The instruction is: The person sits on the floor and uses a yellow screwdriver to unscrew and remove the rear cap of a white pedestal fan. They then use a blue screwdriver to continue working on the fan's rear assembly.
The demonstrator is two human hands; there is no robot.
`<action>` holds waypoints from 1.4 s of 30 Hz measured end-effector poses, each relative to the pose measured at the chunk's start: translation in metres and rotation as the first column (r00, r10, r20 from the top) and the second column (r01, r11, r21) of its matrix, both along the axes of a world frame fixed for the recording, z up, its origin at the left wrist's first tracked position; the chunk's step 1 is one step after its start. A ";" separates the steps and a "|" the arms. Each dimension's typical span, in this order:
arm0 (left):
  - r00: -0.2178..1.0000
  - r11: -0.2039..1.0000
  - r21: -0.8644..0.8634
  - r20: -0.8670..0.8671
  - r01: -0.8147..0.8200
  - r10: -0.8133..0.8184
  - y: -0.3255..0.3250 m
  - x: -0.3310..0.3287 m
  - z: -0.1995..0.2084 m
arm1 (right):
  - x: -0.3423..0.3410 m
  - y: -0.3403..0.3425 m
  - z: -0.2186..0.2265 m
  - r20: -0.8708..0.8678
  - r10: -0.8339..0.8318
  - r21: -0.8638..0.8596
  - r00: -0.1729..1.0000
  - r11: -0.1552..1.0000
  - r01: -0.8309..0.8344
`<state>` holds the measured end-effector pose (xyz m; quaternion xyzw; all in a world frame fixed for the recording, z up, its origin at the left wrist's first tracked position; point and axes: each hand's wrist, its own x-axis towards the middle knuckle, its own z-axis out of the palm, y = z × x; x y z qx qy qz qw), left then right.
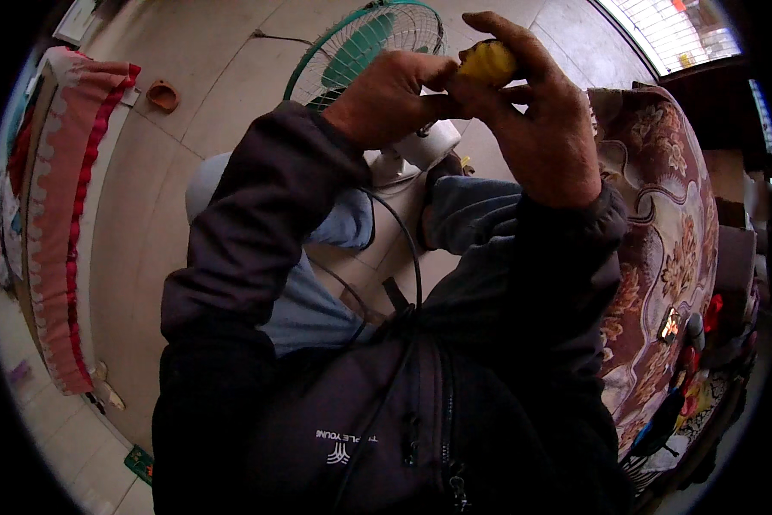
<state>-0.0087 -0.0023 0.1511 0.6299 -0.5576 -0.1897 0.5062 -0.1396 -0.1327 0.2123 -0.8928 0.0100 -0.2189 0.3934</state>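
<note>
Between the fingers of my right hand [549, 120] is a small rounded yellow thing [492, 62] with a dark edge on its left side; its kind does not show clearly. The index finger of that hand is raised above it. My left hand [390, 96] meets the right one at the thing's left side, with thumb and fingers pinched together. What lies in that pinch, if anything, is hidden. Below and behind both hands stands a fan with green blades and a green wire guard [317, 62]. Its white body [433, 148] shows under the hands, between my feet.
On the right, a brown flowered cover [661, 202] drapes a bed or sofa, with a phone-like thing [670, 325] on it. A pink cloth with a red border [60, 215] hangs at the left. An orange-brown slipper [163, 95] lies on the tiles. Dark cords run past my lap.
</note>
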 end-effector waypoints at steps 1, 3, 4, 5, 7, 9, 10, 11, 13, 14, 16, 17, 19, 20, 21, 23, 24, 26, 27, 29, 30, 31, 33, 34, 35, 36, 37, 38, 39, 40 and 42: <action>0.999 0.999 -0.033 0.028 -0.034 0.035 -0.002 -0.001 -0.004 | 0.002 0.009 0.002 0.045 -0.116 -0.030 0.992 0.993 0.117; 0.990 0.989 -0.098 0.080 -0.107 0.115 -0.007 -0.003 -0.013 | 0.008 0.027 0.008 0.072 -0.266 -0.029 0.961 0.963 0.268; 0.974 0.972 -0.173 0.133 -0.160 0.184 -0.011 -0.005 -0.017 | 0.008 0.029 0.010 0.052 -0.304 -0.003 0.951 0.952 0.305; 0.950 0.946 -0.248 0.181 -0.208 0.256 -0.016 -0.006 -0.021 | 0.006 0.019 0.011 -0.039 -0.271 0.070 0.962 0.959 0.273; 0.913 0.912 -0.319 0.227 -0.259 0.339 -0.020 -0.005 -0.023 | 0.006 0.005 0.005 -0.032 -0.218 0.071 0.975 0.973 0.219; 0.905 0.911 -0.304 0.234 -0.280 0.356 -0.025 -0.005 -0.024 | 0.006 -0.005 -0.012 0.146 -0.168 -0.087 0.975 0.980 0.181; 0.911 0.915 -0.317 0.241 -0.251 0.333 -0.022 -0.004 -0.023 | 0.006 -0.004 -0.012 0.114 -0.166 -0.056 0.980 0.983 0.173; 0.918 0.918 -0.330 0.248 -0.221 0.310 -0.020 -0.004 -0.020 | 0.006 -0.002 -0.012 0.082 -0.163 -0.025 0.983 0.986 0.165; 0.948 0.950 -0.264 0.221 -0.168 0.230 -0.013 -0.003 -0.013 | 0.007 -0.002 -0.013 0.077 -0.151 -0.009 0.986 0.988 0.152; 0.968 0.973 -0.186 0.182 -0.139 0.173 -0.009 -0.002 -0.010 | 0.008 -0.004 -0.015 0.103 -0.143 -0.023 0.984 0.989 0.146; 0.986 0.987 -0.102 0.097 -0.123 0.133 -0.006 -0.002 -0.009 | 0.007 -0.003 -0.014 0.112 -0.127 -0.057 0.986 0.989 0.134; 0.988 0.985 -0.096 0.055 -0.141 0.147 -0.005 -0.001 -0.010 | 0.007 0.000 -0.010 0.095 -0.119 -0.075 0.988 0.989 0.127; 0.980 0.978 -0.091 0.056 -0.187 0.192 -0.004 -0.002 -0.012 | 0.006 0.002 -0.008 0.066 -0.115 -0.101 0.991 0.987 0.121; 0.970 0.972 -0.095 0.099 -0.215 0.224 -0.005 -0.003 -0.012 | 0.007 0.000 -0.009 0.055 -0.117 -0.109 0.992 0.987 0.122; 0.957 0.965 -0.099 0.141 -0.243 0.255 -0.006 -0.004 -0.012 | 0.007 -0.001 -0.011 0.043 -0.119 -0.116 0.992 0.986 0.124; 0.964 0.971 -0.070 0.123 -0.230 0.237 -0.006 -0.006 -0.009 | 0.008 -0.002 -0.016 0.078 -0.147 -0.070 0.986 0.986 0.153; 0.967 0.973 -0.055 0.114 -0.223 0.228 -0.007 -0.007 -0.008 | 0.008 -0.002 -0.018 0.095 -0.162 -0.047 0.982 0.985 0.167; 0.977 0.967 -0.138 -0.029 -0.213 0.211 -0.005 -0.005 -0.014 | 0.006 0.001 -0.009 0.035 -0.167 -0.089 0.985 0.982 0.169; 0.975 0.961 -0.179 -0.100 -0.212 0.197 -0.003 -0.004 -0.017 | 0.005 0.002 -0.006 0.004 -0.170 -0.109 0.985 0.979 0.169; 0.967 0.966 -0.032 -0.016 -0.255 0.255 0.003 -0.001 -0.018 | 0.002 -0.008 -0.011 0.123 -0.146 -0.104 0.982 0.982 0.159; 0.960 0.960 0.040 0.030 -0.279 0.278 0.005 0.001 -0.018 | 0.000 -0.012 -0.013 0.182 -0.134 -0.102 0.974 0.983 0.154; 0.956 0.953 0.082 0.059 -0.290 0.286 0.005 0.004 -0.032 | -0.001 -0.010 -0.008 0.145 -0.166 -0.086 0.975 0.980 0.180; 0.961 0.946 0.176 0.107 -0.272 0.256 0.008 0.007 -0.056 | 0.002 0.009 0.014 -0.037 -0.267 0.069 0.963 0.961 0.269; 0.964 0.941 0.218 0.127 -0.259 0.236 0.008 0.005 -0.062 | 0.003 0.014 0.021 -0.133 -0.307 0.134 0.942 0.936 0.324; 0.960 0.930 0.254 0.161 -0.266 0.231 0.008 0.002 -0.066 | 0.002 0.012 0.017 -0.079 -0.280 0.142 0.957 0.947 0.289; 0.958 0.928 0.258 0.172 -0.267 0.228 0.007 0.000 -0.072 | 0.003 0.008 0.010 -0.024 -0.252 0.148 0.967 0.956 0.253; 0.958 0.927 0.263 0.181 -0.266 0.224 0.005 -0.004 -0.076 | 0.003 0.004 0.004 0.030 -0.225 0.151 0.974 0.964 0.218; 0.957 0.926 0.267 0.191 -0.266 0.219 0.002 -0.006 -0.078 | 0.003 0.003 0.003 0.039 -0.223 0.161 0.974 0.964 0.214; 0.953 0.915 0.301 0.219 -0.269 0.208 -0.001 -0.008 -0.080 | 0.003 0.001 0.002 0.048 -0.221 0.170 0.974 0.963 0.210; 0.944 0.913 0.288 0.245 -0.290 0.222 -0.002 -0.009 -0.083 | 0.003 0.001 0.002 0.059 -0.214 0.183 0.975 0.963 0.200; 0.922 0.908 0.260 0.297 -0.330 0.250 -0.003 -0.010 -0.092 | 0.003 0.002 0.002 0.071 -0.214 0.154 0.974 0.967 0.201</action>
